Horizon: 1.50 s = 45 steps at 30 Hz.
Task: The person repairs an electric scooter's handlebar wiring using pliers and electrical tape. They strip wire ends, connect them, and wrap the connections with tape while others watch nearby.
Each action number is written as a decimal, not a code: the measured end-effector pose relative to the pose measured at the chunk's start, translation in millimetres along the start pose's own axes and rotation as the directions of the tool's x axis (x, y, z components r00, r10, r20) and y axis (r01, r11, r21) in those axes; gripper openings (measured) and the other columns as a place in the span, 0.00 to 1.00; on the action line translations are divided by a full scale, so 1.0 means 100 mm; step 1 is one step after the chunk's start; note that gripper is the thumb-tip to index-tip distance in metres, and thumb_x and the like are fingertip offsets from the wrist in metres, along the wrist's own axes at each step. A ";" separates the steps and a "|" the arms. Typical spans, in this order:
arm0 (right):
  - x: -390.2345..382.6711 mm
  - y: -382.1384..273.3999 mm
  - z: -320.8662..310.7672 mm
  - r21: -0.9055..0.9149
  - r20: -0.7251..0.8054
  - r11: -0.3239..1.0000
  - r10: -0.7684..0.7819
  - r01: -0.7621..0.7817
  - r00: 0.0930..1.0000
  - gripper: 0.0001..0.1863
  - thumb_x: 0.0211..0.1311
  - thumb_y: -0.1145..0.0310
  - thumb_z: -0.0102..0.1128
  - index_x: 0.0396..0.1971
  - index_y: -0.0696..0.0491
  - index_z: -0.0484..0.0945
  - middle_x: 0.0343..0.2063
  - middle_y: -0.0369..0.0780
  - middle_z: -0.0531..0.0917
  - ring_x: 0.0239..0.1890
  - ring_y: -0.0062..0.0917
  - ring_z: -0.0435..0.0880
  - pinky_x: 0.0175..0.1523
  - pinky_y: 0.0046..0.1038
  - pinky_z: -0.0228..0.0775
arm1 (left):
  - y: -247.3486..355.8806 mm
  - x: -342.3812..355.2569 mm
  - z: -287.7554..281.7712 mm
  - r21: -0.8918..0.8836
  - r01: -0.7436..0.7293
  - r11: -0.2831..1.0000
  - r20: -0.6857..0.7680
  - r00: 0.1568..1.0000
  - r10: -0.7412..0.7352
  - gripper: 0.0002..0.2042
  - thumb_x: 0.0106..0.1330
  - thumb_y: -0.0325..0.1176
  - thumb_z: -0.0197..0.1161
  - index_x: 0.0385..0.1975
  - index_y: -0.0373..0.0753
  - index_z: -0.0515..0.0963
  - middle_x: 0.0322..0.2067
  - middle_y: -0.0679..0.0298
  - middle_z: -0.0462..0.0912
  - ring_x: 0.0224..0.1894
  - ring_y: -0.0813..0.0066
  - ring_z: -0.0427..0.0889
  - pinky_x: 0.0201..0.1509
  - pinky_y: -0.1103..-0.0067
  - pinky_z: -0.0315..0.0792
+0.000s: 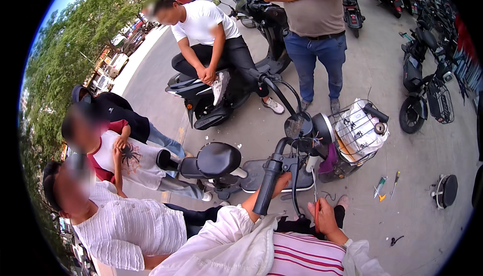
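My left hand point(277, 185) is at the black rubber handlebar grip point(269, 183) of an electric bike, with its fingers mostly hidden behind the bar. My right hand point(326, 216) is closed on a red-handled tool point(317, 210) whose slim metal end points up beside the front of the bike. Between the seat point(219, 158) and the front column lies the footboard point(256, 173). Loose coloured wires point(316, 140) show below the round mirror point(298, 124). A wire basket point(358, 127) at the front holds a white bag and a loose black grip.
Screwdrivers point(396, 184) and a round black-topped object point(444, 191) lie on the pavement point(412, 225). A person sits on a black scooter point(209, 117) ahead. Another stands with crossed arms point(312, 49). Several people crowd at left point(136, 210). Parked bikes point(427, 90) line the right.
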State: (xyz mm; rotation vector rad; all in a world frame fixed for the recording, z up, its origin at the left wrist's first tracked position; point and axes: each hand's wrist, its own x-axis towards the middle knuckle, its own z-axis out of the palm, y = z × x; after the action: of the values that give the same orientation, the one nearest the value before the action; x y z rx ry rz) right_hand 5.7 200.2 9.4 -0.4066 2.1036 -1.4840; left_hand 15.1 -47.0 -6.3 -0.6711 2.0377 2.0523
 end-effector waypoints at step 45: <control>0.08 0.07 0.37 -0.201 -0.022 0.972 -0.127 0.120 0.992 0.27 0.57 0.48 0.65 0.31 0.60 0.69 0.20 0.51 0.79 0.25 0.50 0.80 0.29 0.44 0.71 | 0.62 -0.30 0.49 -0.647 -0.081 0.758 -0.289 0.946 -0.146 0.04 0.64 0.23 0.59 0.32 0.37 0.70 0.25 0.67 0.70 0.22 0.84 0.64 0.19 0.88 0.56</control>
State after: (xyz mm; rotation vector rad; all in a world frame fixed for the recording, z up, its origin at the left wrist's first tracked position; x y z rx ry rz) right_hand 20.4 169.8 -8.8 -0.6001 2.3016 -1.3591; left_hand 5.6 4.0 61.1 -1.2150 1.3489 2.8013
